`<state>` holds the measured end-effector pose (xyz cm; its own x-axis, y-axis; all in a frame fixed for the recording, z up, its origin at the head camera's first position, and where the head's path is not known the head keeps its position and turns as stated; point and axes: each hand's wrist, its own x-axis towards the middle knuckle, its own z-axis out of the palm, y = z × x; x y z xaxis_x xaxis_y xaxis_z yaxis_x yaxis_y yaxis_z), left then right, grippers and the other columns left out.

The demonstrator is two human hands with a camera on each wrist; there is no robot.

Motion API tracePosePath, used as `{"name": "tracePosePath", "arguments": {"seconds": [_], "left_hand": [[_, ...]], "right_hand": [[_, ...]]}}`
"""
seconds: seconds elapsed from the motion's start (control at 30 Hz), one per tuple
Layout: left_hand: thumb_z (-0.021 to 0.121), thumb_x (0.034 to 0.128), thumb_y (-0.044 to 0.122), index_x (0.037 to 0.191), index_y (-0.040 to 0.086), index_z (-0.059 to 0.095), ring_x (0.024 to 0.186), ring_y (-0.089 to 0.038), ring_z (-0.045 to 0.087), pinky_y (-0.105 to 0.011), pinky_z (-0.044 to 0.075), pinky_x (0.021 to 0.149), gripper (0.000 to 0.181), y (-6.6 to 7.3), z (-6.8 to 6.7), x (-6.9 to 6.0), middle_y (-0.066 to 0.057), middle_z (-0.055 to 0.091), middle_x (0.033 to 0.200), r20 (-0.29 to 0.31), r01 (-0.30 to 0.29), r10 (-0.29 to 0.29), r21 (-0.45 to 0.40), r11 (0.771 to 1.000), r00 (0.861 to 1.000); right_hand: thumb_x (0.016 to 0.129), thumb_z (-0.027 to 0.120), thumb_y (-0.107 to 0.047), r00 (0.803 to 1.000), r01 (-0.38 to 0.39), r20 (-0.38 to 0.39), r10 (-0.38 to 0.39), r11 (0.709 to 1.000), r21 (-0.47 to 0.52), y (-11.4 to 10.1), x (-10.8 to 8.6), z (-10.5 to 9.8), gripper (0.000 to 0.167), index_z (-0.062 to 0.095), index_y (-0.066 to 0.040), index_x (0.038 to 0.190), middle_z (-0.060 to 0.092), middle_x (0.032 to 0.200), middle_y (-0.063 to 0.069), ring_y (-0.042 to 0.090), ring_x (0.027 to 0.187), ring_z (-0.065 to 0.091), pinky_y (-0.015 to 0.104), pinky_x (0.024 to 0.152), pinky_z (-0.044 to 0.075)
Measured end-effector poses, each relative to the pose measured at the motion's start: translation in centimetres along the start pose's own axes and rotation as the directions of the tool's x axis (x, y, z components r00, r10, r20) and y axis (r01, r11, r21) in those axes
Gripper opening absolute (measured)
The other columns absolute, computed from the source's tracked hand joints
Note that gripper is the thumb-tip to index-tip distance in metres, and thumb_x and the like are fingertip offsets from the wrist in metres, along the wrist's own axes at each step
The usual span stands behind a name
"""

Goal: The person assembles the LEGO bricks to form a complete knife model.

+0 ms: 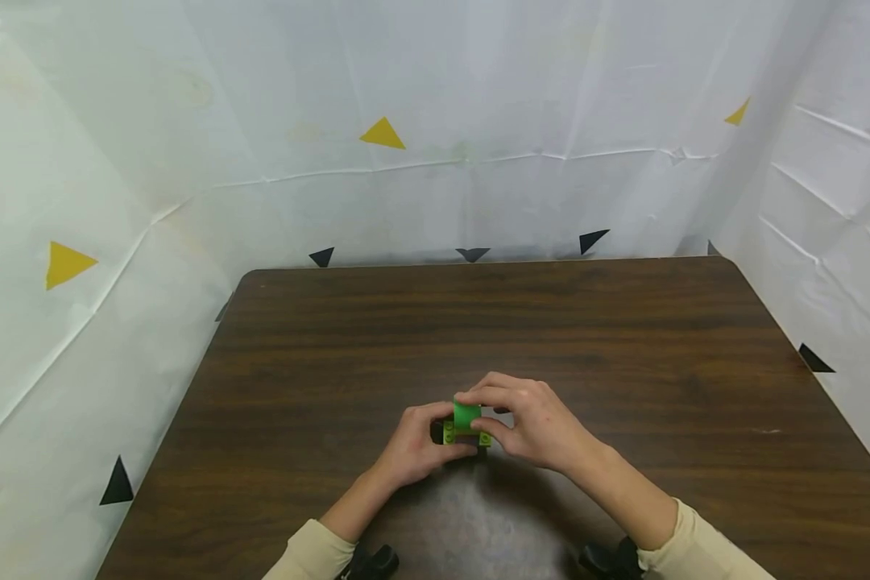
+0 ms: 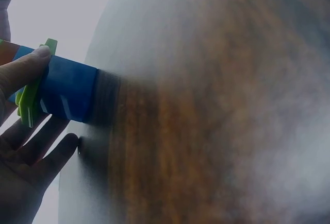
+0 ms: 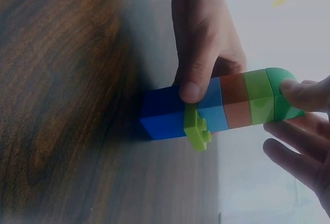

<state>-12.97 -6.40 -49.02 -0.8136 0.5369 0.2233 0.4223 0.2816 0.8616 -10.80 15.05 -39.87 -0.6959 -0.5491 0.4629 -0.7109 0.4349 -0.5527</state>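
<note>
A tower of toy building bricks stands upright on the table, seen lying sideways in the right wrist view. From its base up come a dark blue brick [image 3: 164,108], a lime plate [image 3: 194,128] jutting out at the sides, a light blue brick [image 3: 212,105], an orange-brown brick [image 3: 235,101], a lime brick [image 3: 260,96] and a rounded green brick [image 3: 281,79] on top. My left hand [image 1: 415,448] grips the lower tower, its thumb near the lime plate. With thumb and fingers my right hand [image 1: 535,420] pinches the rounded green brick. From above, the tower's lower part is mostly hidden.
The tower is near the front of a dark wood-grain table [image 1: 478,314]. White sheeting [image 1: 449,72] with yellow and black triangles rises behind and beside it. Black devices [image 1: 377,562] sit by both sleeves.
</note>
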Motion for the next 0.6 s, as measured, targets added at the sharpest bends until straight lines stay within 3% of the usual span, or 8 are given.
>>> {"name": "tracePosePath", "arguments": {"seconds": [0.2, 0.43, 0.6], "left_hand": [[0.085, 0.0782, 0.024, 0.111, 0.026, 0.069, 0.089, -0.007, 0.065, -0.03, 0.052, 0.078, 0.037, 0.07, 0.11, -0.09, 0.015, 0.069, 0.102, 0.007, 0.014, -0.014, 0.004, 1.0, 1.0], [0.085, 0.0785, 0.022, 0.112, 0.027, 0.069, 0.091, -0.007, 0.065, -0.03, 0.052, 0.08, 0.037, 0.16, 0.01, 0.07, 0.014, 0.069, 0.103, 0.012, 0.011, -0.011, 0.012, 1.0, 1.0], [0.084, 0.0791, 0.022, 0.113, 0.027, 0.068, 0.092, -0.008, 0.065, -0.031, 0.052, 0.08, 0.038, 0.07, 0.08, 0.03, 0.013, 0.069, 0.105, 0.015, 0.002, -0.002, 0.01, 1.0, 1.0]], "right_hand": [[0.081, 0.08, -0.006, 1.0, -0.013, 0.02, 0.012, 1.0, 0.022, -0.07, -0.12, -0.23, 0.037, 0.072, -0.011, 0.117, 0.068, 0.105, -0.006, 0.004, 0.082, 0.063, 0.02, 0.063, 0.05], [0.083, 0.078, -0.006, 0.998, -0.055, 0.044, 0.052, 0.996, 0.069, 0.06, -0.29, -0.25, 0.04, 0.069, -0.01, 0.121, 0.069, 0.112, -0.003, 0.01, 0.094, 0.067, 0.029, 0.076, 0.055], [0.084, 0.077, -0.006, 0.995, -0.091, 0.059, 0.085, 0.991, 0.098, 0.09, -0.41, -0.23, 0.041, 0.068, -0.01, 0.124, 0.069, 0.113, -0.002, 0.012, 0.097, 0.068, 0.028, 0.078, 0.055]]}}
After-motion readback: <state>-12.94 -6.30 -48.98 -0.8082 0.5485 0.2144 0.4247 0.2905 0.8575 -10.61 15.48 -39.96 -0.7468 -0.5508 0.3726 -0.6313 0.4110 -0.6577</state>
